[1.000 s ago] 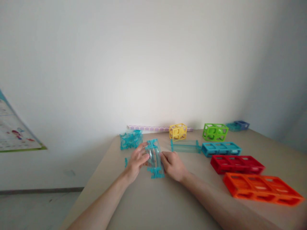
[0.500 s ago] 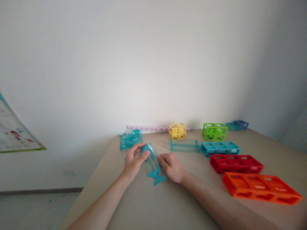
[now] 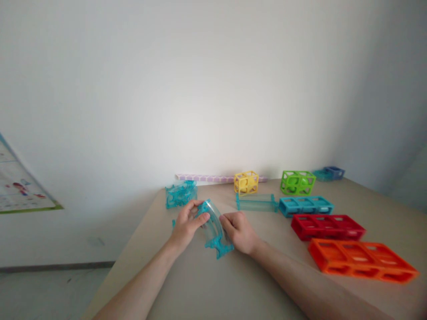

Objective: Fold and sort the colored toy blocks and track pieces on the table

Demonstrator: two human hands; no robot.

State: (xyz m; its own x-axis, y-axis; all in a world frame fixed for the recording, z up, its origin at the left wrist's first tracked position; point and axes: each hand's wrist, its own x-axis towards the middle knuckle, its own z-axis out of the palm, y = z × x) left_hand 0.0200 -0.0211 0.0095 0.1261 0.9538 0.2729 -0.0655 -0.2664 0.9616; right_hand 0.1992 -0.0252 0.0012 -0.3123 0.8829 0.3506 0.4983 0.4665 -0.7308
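A curved, see-through teal plastic track piece (image 3: 211,226) is held between my hands above the table, tilted with its wider notched end toward me. My left hand (image 3: 187,223) grips the far end, thumb on top and fingers behind. Against the right edge of the piece, my right hand (image 3: 239,232) is closed, its fingers curled; its fingertips are partly hidden. Just beyond my left hand lies a cluster of similar teal pieces (image 3: 181,194). A straight clear teal track piece (image 3: 256,203) lies beyond my right hand.
To the right lie a teal frame block (image 3: 306,206), a red one (image 3: 328,227) and an orange one (image 3: 362,260). Farther back stand yellow (image 3: 246,182) and green (image 3: 297,182) frames, a purple patterned strip (image 3: 208,178) and a dark blue box (image 3: 334,172) by the wall.
The curved track piece has turned slightly in my hands, its near end shifting a little right. Both hands keep nearly the same place.
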